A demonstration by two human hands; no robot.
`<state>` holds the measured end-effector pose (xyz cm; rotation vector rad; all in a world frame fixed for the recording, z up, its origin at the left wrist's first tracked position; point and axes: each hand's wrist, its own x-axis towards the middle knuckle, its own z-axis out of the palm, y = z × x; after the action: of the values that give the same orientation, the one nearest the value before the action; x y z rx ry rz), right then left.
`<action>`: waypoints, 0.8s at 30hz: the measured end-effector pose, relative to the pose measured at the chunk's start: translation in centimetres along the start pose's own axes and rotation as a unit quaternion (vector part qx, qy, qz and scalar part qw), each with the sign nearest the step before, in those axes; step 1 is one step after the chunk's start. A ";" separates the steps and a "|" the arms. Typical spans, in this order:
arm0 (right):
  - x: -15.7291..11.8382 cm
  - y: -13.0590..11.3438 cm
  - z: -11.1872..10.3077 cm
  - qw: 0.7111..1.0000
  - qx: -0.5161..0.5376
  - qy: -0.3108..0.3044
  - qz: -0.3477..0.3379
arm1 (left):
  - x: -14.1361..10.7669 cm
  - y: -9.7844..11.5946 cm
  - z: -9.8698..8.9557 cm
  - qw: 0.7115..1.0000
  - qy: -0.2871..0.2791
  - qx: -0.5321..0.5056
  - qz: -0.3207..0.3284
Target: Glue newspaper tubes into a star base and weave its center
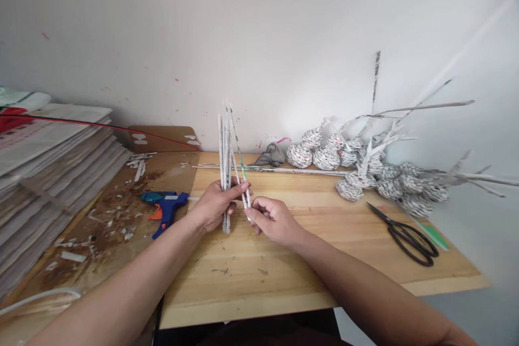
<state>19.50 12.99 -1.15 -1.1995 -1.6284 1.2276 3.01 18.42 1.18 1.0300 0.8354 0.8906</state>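
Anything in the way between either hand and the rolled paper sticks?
Nothing visible. The left hand grips the upright sticks and the right hand pinches the slanted sticks near their lower ends. The glue gun lies off to the left, the scissors to the right, neither in between.

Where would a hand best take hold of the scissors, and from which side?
Probably by the handle loops, coming from the near right: the scissors lie flat on the table with the loops at that end and the blades pointing away to the left.
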 end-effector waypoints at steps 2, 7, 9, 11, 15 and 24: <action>-0.1 0.0 -0.1 0.999 -0.032 0.001 -0.009 | 0.0 0.0 0.0 1.000 -0.006 -0.013 0.002; 0.0 0.2 -0.2 0.998 -0.065 0.018 -0.019 | -0.1 0.1 0.0 0.997 -0.049 -0.061 0.002; 0.0 0.3 -0.1 0.997 -0.067 0.019 -0.022 | -0.2 0.2 0.0 0.995 -0.066 -0.069 0.005; 0.0 0.4 0.0 0.997 -0.072 0.017 -0.025 | -0.2 0.1 0.0 0.995 -0.068 -0.076 0.001; -0.1 0.5 0.1 0.997 -0.072 0.013 -0.027 | -0.1 -0.1 0.2 0.994 -0.054 -0.089 -0.006; 0.4 0.1 -0.5 0.995 -0.022 0.093 -0.039 | -0.1 0.5 0.2 0.991 -0.025 -0.133 -0.010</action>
<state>19.84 13.47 -1.10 -1.2274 -1.5557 1.0043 3.05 18.35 1.71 0.8056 0.6625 0.9285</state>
